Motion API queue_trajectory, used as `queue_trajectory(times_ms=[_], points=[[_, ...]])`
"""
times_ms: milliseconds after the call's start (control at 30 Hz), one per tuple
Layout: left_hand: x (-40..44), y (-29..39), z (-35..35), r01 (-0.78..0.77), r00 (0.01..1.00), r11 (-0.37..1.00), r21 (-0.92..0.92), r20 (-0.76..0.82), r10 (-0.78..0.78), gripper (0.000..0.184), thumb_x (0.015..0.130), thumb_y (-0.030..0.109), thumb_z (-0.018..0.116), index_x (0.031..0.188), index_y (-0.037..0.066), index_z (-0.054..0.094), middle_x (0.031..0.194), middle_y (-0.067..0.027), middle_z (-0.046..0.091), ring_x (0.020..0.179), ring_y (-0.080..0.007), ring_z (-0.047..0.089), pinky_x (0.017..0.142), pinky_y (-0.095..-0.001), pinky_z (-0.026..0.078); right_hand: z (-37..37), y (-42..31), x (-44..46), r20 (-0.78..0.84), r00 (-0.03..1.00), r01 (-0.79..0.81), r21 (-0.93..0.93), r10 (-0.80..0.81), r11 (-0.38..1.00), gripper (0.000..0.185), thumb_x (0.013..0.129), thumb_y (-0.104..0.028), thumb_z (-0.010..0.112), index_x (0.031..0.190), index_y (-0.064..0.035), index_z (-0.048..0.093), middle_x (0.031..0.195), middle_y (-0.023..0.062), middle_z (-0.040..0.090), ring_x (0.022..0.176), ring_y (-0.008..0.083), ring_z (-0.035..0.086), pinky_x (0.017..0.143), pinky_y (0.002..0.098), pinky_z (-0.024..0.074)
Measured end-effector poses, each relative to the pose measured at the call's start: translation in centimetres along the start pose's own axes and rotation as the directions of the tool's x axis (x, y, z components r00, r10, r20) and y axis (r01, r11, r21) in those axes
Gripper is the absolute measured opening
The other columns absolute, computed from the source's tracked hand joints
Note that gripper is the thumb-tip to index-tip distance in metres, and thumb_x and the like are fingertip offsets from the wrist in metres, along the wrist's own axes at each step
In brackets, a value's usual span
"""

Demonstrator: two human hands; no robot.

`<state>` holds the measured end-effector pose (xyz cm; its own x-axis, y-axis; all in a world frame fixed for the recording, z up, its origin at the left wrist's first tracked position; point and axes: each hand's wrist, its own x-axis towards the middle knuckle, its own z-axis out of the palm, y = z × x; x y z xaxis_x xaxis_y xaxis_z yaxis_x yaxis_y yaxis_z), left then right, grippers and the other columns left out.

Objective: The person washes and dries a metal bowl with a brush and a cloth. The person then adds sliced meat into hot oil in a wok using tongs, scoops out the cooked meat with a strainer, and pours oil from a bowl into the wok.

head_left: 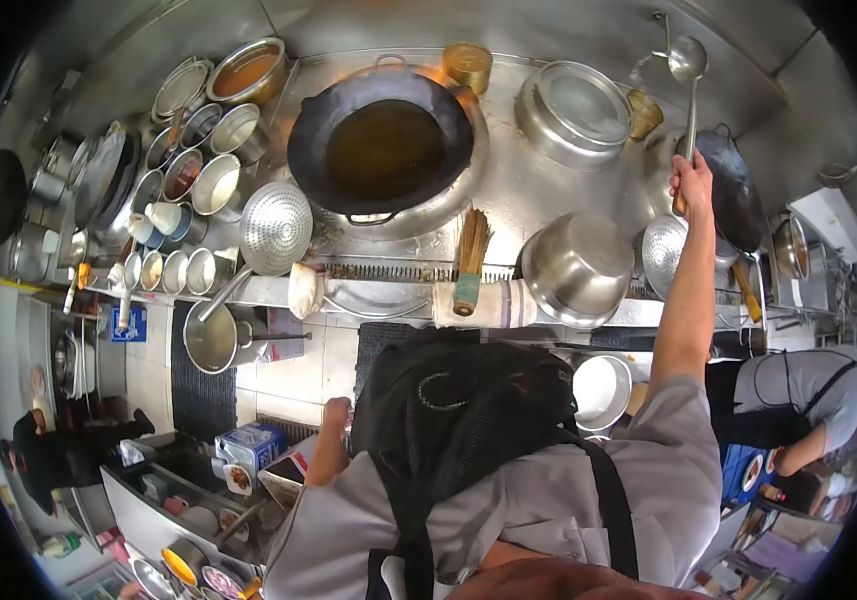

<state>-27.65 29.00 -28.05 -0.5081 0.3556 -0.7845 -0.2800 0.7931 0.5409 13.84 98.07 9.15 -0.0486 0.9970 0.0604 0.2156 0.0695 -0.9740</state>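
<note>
My right hand [691, 187] is closed round the handle of a long metal ladle [688, 62], its bowl up by the tap at the back wall. Low at my side, my left hand [337, 412] is small in view; its fingers are too unclear to read. A large black wok [380, 140] holding dark oil rests on the lit burner, flames showing behind its rim. A perforated skimmer [276, 228] lies left of the wok. The bamboo brush [471, 262] lies on the counter edge, beside a folded towel [503, 303].
Metal containers [216, 184] of seasonings crowd the left. An upturned steel bowl [578, 268] and a lidded pot [582, 105] are at centre right. A second wok [733, 190] stands right. Co-workers [798, 395] [63, 450] are at both sides.
</note>
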Motion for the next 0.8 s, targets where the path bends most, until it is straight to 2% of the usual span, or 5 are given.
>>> queue_trajectory(times_ms=[67, 300, 367, 633, 800], points=[[-0.4, -2.2, -0.6, -0.483, 0.876, 0.76, 0.434, 0.224, 0.428, 0.021, 0.083, 0.014, 0.054, 0.063, 0.005, 0.055, 0.051, -0.0073, 0.044, 0.039, -0.0192, 0.045, 0.037, -0.0355, 0.037, 1.0, -0.2, 0.4, 0.012, 1.0, 0.028, -0.091, -0.027, 0.995, 0.052, 0.091, -0.01, 0.061, 0.141, -0.0027, 0.047, 0.068, 0.0009, 0.051, 0.049, 0.0101, 0.05, 0.039, 0.0287, 0.0435], [2.0, -3.4, -0.4, 0.062, 0.998, 0.992, -0.112, 0.023, -0.06, 0.017, 0.084, 0.019, 0.059, 0.079, 0.005, 0.067, 0.065, -0.007, 0.057, 0.055, -0.017, 0.058, 0.043, -0.0316, 0.044, 5.3, 2.5, -5.1, -0.029, 0.985, 0.139, -0.443, -0.169, 0.886, 0.061, 0.093, -0.015, 0.061, 0.15, -0.0046, 0.041, 0.07, 0.0041, 0.057, 0.052, 0.0144, 0.053, 0.046, 0.0317, 0.0449], [1.4, -1.0, 0.5, 0.063, 0.997, 0.985, -0.159, -0.037, -0.07, 0.016, 0.085, 0.019, 0.06, 0.087, 0.005, 0.068, 0.069, -0.0058, 0.059, 0.058, -0.016, 0.059, 0.045, -0.0298, 0.045, 6.7, 11.0, -6.9, 0.011, 0.823, 0.476, -0.559, -0.567, 0.68, 0.061, 0.093, -0.013, 0.06, 0.15, -0.004, 0.04, 0.079, 0.0074, 0.063, 0.059, 0.0166, 0.055, 0.055, 0.0319, 0.0463], [1.4, 1.6, -1.0, 0.05, 0.999, 0.989, -0.138, 0.005, -0.05, 0.018, 0.086, 0.017, 0.062, 0.1, 0.007, 0.067, 0.083, -0.0044, 0.062, 0.063, -0.0146, 0.062, 0.046, -0.0252, 0.046, 16.0, 15.1, -30.1, 0.077, 0.995, -0.031, -0.423, 0.07, 0.906, 0.061, 0.091, -0.012, 0.056, 0.15, -0.0035, 0.04, 0.075, 0.0224, 0.064, 0.061, 0.033, 0.061, 0.064, 0.0445, 0.0492], [1.4, 2.0, -3.3, 0.124, 0.992, 0.989, -0.081, 0.036, -0.122, 0.014, 0.085, 0.015, 0.06, 0.094, 0.008, 0.067, 0.08, -0.0033, 0.059, 0.064, -0.0154, 0.062, 0.044, -0.0248, 0.043, 17.8, 20.1, -35.7, 0.154, 0.988, 0.075, -0.562, 0.015, 0.824, 0.063, 0.093, -0.015, 0.055, 0.152, -0.0112, 0.035, 0.103, 0.0297, 0.063, 0.089, 0.048, 0.063, 0.08, 0.0545, 0.0506]])
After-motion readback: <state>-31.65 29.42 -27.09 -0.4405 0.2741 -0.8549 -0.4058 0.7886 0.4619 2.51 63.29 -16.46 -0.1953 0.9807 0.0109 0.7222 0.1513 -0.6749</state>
